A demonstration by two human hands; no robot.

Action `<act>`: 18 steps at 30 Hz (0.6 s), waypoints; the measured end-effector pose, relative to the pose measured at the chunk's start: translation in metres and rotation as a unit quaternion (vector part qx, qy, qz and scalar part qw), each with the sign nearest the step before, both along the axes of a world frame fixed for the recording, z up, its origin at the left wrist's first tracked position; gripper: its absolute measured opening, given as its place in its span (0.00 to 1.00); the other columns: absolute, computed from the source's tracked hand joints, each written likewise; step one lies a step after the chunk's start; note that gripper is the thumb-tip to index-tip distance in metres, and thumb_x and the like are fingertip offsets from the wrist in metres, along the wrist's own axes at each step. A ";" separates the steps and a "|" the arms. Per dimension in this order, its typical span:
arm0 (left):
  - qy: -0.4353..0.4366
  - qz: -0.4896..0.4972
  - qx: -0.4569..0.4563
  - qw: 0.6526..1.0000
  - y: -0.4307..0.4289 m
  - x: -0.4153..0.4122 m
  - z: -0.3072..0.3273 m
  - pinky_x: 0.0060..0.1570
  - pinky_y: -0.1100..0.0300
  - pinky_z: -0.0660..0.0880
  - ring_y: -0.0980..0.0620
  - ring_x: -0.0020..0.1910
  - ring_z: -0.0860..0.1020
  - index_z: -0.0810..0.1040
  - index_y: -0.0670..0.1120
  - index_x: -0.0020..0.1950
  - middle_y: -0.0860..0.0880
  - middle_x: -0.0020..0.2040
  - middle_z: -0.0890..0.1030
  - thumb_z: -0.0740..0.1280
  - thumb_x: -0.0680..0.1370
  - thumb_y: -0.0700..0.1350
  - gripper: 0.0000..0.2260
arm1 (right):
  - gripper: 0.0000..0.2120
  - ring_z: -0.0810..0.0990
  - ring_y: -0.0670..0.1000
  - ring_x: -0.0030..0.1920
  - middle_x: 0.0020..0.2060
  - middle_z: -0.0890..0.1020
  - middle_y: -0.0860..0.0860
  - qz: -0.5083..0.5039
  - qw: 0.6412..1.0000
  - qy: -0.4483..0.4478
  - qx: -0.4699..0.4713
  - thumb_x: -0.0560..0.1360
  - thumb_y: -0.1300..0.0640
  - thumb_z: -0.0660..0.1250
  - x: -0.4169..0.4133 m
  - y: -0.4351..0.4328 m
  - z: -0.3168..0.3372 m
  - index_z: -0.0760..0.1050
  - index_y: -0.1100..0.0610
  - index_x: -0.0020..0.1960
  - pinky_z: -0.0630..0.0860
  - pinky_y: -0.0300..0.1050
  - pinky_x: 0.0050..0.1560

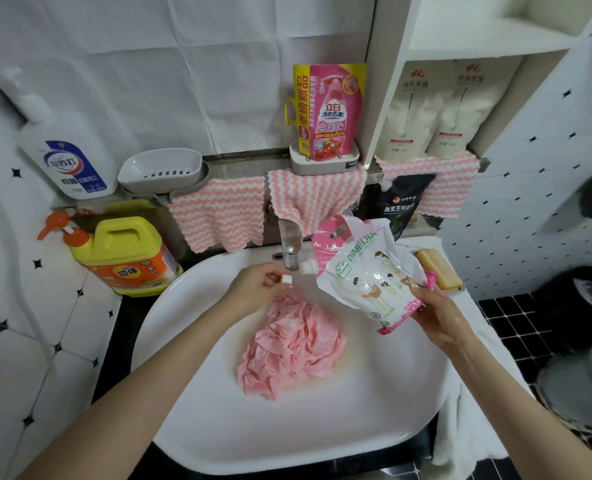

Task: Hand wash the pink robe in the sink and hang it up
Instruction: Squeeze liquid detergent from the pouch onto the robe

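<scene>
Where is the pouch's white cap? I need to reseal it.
Head view, centre: the left hand pinches the white cap above the pink robe, just left of the detergent pouch's spout.

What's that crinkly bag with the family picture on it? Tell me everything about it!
The detergent refill pouch is a soft, crinkly plastic bag, white with pink edges, green DIMEIJIA lettering and a family drawing. It is tilted over the sink, white spout pointing left beside the tap. The right hand grips its bottom corner; the left hand pinches a small white cap.
</scene>
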State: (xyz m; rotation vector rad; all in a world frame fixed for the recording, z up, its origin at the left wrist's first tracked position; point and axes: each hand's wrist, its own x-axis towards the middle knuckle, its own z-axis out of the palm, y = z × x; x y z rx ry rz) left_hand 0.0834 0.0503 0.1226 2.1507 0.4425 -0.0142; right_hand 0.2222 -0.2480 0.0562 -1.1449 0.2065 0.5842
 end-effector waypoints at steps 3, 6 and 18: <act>-0.031 0.029 -0.093 0.995 -0.004 0.002 0.008 0.39 0.76 0.69 0.68 0.32 0.73 0.80 0.42 0.52 0.54 0.39 0.77 0.71 0.73 0.39 0.08 | 0.09 0.84 0.50 0.43 0.42 0.85 0.51 -0.009 1.000 0.016 0.007 0.75 0.69 0.61 -0.005 0.003 -0.004 0.77 0.59 0.50 0.81 0.41 0.41; -0.045 0.028 -0.104 0.993 -0.008 0.004 0.012 0.38 0.76 0.69 0.69 0.32 0.74 0.80 0.40 0.53 0.54 0.39 0.78 0.70 0.74 0.38 0.08 | 0.09 0.84 0.49 0.41 0.42 0.86 0.51 -0.002 1.000 0.025 0.007 0.75 0.69 0.60 -0.008 0.006 -0.005 0.76 0.61 0.49 0.81 0.41 0.38; 0.080 0.064 0.186 0.977 -0.004 0.004 0.011 0.44 0.56 0.70 0.48 0.43 0.78 0.79 0.39 0.47 0.46 0.44 0.81 0.63 0.79 0.51 0.15 | 0.14 0.80 0.55 0.51 0.53 0.81 0.56 -0.009 1.000 0.012 -0.008 0.73 0.68 0.64 -0.006 0.009 -0.008 0.75 0.63 0.58 0.81 0.43 0.43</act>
